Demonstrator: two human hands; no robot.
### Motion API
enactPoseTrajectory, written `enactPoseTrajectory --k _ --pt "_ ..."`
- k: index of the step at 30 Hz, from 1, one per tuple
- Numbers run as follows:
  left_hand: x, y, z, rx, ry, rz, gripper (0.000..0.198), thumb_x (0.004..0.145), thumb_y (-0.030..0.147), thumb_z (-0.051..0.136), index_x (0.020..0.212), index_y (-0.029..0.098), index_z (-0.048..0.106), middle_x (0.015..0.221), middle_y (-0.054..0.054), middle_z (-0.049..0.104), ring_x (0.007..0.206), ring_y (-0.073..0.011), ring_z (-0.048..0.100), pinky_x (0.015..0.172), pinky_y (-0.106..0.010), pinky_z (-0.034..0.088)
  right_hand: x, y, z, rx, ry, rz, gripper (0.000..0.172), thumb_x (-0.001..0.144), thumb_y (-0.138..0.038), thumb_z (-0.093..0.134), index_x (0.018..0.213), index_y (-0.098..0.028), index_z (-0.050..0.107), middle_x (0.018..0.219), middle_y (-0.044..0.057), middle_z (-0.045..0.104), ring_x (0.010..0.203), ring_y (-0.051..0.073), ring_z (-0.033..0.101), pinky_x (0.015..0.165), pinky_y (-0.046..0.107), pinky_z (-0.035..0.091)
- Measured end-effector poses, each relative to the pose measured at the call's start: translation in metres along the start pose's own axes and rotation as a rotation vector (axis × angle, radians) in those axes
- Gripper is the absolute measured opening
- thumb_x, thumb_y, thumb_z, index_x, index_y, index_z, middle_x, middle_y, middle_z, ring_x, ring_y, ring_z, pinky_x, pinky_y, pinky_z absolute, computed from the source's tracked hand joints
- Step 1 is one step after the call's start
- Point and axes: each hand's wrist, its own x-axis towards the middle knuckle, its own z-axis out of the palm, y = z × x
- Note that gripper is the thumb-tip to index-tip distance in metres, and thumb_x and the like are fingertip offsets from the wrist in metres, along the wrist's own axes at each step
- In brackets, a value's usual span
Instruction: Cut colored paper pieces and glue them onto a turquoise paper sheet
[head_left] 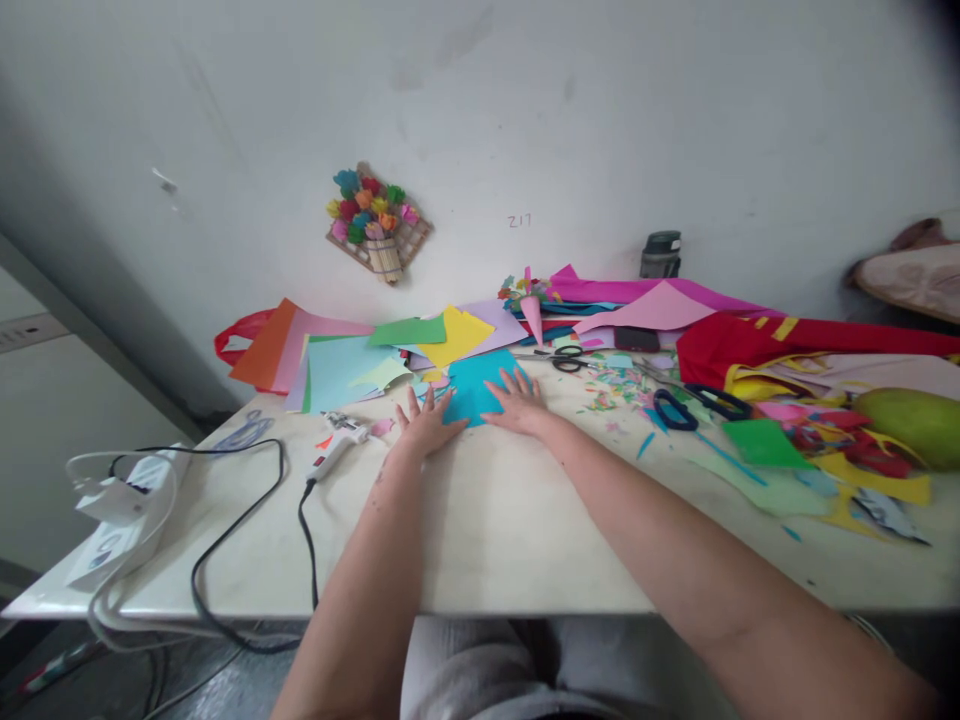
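A blue sheet of paper lies on the table in front of me. My left hand rests at its left edge, fingers spread. Across from it, my right hand lies flat on the sheet's right side, fingers also apart. Neither hand grips anything. Just behind the sheet are black-handled scissors, and small paper scraps are strewn to its right. A white glue gun lies left of my left hand.
Coloured paper sheets are piled at the back left. A power strip and cables occupy the left end. To the right lie blue-handled scissors, a green mango-like fruit and red cloth. A bottle stands by the wall.
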Motion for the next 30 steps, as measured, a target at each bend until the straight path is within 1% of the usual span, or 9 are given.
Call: enactPoseTrajectory --k 4,9,12,15,16,18,20,22,30 --pt "-0.001 0.001 -0.001 -0.006 -0.022 -0.003 0.076 0.072 0.068 0.033 0.139 0.036 0.017 0.149 0.003 0.001 0.13 -0.0318 -0.021 0.103 -0.058 -0.005 -0.001 0.021 -0.01 -0.03 -0.097 0.039 0.082 0.076 -0.064 0.039 0.142 -0.027 0.007 0.149 0.004 -0.006 0.134 0.026 -0.014 0.104 0.049 -0.006" --pt "-0.004 0.0 -0.003 -0.003 0.002 0.027 0.072 0.074 0.064 0.036 0.138 0.036 0.018 0.149 0.003 0.005 0.131 -0.0335 -0.017 0.101 -0.061 -0.002 -0.001 0.04 -0.015 -0.041 -0.136 0.056 0.087 0.074 -0.067 0.039 0.142 -0.025 0.005 0.148 0.003 -0.008 0.133 0.024 -0.014 0.104 0.048 -0.008" --pt "-0.008 0.007 -0.006 0.035 0.121 0.205 0.058 0.082 0.053 0.032 0.137 0.036 0.024 0.148 0.006 0.01 0.133 -0.0294 -0.013 0.102 -0.06 -0.005 -0.001 0.042 -0.015 -0.047 -0.15 0.048 0.084 0.075 -0.067 0.037 0.142 -0.026 0.007 0.149 0.002 -0.007 0.133 0.024 -0.015 0.104 0.048 -0.008" --pt "-0.014 0.025 -0.006 0.054 0.238 0.417 0.048 0.088 0.044 0.023 0.135 0.036 0.029 0.146 0.008 0.019 0.135 -0.0229 -0.008 0.105 -0.053 -0.009 -0.002 0.04 -0.016 -0.062 -0.171 0.041 0.083 0.075 -0.066 0.035 0.142 -0.027 0.006 0.149 0.001 -0.008 0.133 0.024 -0.016 0.104 0.047 -0.008" --pt "-0.016 0.032 -0.005 0.047 0.238 0.48 0.049 0.089 0.045 0.021 0.136 0.034 0.029 0.145 0.008 0.021 0.135 -0.0228 -0.006 0.105 -0.053 -0.009 -0.003 0.04 -0.016 -0.064 -0.175 0.038 0.082 0.076 -0.066 0.035 0.142 -0.027 0.005 0.149 0.001 -0.008 0.133 0.024 -0.016 0.105 0.047 -0.008" --pt "-0.018 0.044 -0.002 0.045 0.161 0.604 0.053 0.088 0.049 0.019 0.138 0.031 0.025 0.146 0.005 0.021 0.136 -0.0224 -0.001 0.106 -0.051 -0.007 -0.003 0.039 -0.017 -0.069 -0.179 0.032 0.081 0.077 -0.065 0.034 0.142 -0.027 0.004 0.149 0.001 -0.008 0.133 0.024 -0.015 0.105 0.047 -0.008" --pt "-0.02 0.052 0.002 0.035 0.069 0.653 0.059 0.087 0.053 0.017 0.14 0.027 0.019 0.146 0.002 0.018 0.136 -0.0213 0.004 0.108 -0.049 -0.002 -0.003 0.041 -0.018 -0.078 -0.182 0.032 0.081 0.077 -0.063 0.034 0.142 -0.027 0.004 0.148 0.001 -0.009 0.133 0.025 -0.015 0.105 0.047 -0.007" --pt "-0.021 0.055 0.004 0.033 0.025 0.659 0.062 0.087 0.055 0.016 0.14 0.024 0.017 0.147 0.001 0.015 0.136 -0.0205 0.005 0.108 -0.048 0.001 -0.003 0.046 -0.02 -0.084 -0.192 0.038 0.081 0.077 -0.063 0.035 0.142 -0.027 0.004 0.148 0.001 -0.009 0.133 0.025 -0.016 0.105 0.047 -0.007" --pt "-0.022 0.053 0.001 0.025 0.003 0.648 0.062 0.086 0.056 0.016 0.139 0.024 0.02 0.147 0.001 0.014 0.136 -0.0196 0.004 0.109 -0.046 0.003 -0.003 0.076 -0.028 -0.057 -0.184 0.127 0.086 0.07 -0.069 0.04 0.141 -0.034 0.006 0.15 0.0 -0.001 0.133 0.032 -0.01 0.104 0.053 0.001"
